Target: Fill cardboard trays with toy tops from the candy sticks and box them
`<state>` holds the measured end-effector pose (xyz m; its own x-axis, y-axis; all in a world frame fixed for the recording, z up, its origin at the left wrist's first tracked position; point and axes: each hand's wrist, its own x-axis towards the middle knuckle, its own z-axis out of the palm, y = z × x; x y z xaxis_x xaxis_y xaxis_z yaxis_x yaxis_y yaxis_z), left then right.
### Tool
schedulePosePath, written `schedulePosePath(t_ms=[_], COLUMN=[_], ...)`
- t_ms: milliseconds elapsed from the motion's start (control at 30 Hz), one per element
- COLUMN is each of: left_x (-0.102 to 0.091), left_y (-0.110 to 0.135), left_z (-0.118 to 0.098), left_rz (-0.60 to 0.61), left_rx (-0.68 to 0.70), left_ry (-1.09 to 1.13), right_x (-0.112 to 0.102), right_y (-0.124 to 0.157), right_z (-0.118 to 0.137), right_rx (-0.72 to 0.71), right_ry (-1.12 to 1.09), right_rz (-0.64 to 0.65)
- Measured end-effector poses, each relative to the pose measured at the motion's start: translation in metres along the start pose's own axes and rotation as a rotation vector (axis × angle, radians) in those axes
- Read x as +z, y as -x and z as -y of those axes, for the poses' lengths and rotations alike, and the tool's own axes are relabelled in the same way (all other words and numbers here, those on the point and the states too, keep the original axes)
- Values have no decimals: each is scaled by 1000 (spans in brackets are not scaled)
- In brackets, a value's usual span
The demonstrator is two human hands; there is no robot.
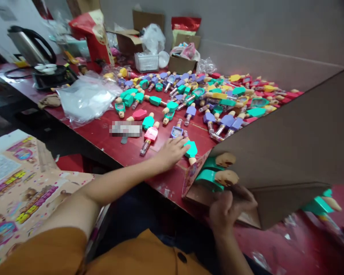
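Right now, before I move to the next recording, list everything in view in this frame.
red table: 1, red, under everything
lip-gloss tubes: dozens, teal, purple, pink and yellow caps, scattered on the table
teal-capped tube: 1, teal, at the left hand
cardboard display box: 1, brown, pink printed side, teal-capped tubes inside, at right
printed card sheets: pink and cream, lower left
clear plastic bag: 1, clear, left of the tubes
electric kettle: 1, steel and black, far left
cardboard boxes: at least two, brown, far side
left hand: open, touching the teal-capped tube
right hand: holding the cardboard display box
orange sleeve: 1, orange, bottom edge
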<state>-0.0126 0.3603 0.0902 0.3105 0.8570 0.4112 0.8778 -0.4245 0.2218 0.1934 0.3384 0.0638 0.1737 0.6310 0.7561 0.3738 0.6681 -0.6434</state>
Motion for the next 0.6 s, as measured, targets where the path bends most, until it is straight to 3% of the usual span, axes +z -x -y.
schedulePosePath(t_ms=[33, 100, 200, 300, 367, 467, 533, 600], left_x=[6, 20, 29, 12, -14, -63, -92, -109], left_y=[-17, -50, -85, -93, -77, -26, 15, 49], left_z=[8, 16, 15, 16, 18, 8, -13, -44], left_rz=[160, 301, 330, 247, 34, -471, -461, -138], left_rx=[73, 181, 267, 258, 160, -22, -69, -47], left_ry=[-56, -76, -62, -74, -9, 401, 786, 1133], right_x=[0, 2, 4, -5, -18, -38, -46, -46], right_y=[0, -1, -1, -1, -1, -2, -5, -8], right_z=[0, 1, 1, 7, 20, 51, 73, 90], right_rx=[34, 96, 187, 240, 200, 81, -18, -107], right_ry=[-30, -52, -56, -122, -181, -293, -338, -272], right_rz=[-8, 16, -8, -66, -111, -84, 63, 231])
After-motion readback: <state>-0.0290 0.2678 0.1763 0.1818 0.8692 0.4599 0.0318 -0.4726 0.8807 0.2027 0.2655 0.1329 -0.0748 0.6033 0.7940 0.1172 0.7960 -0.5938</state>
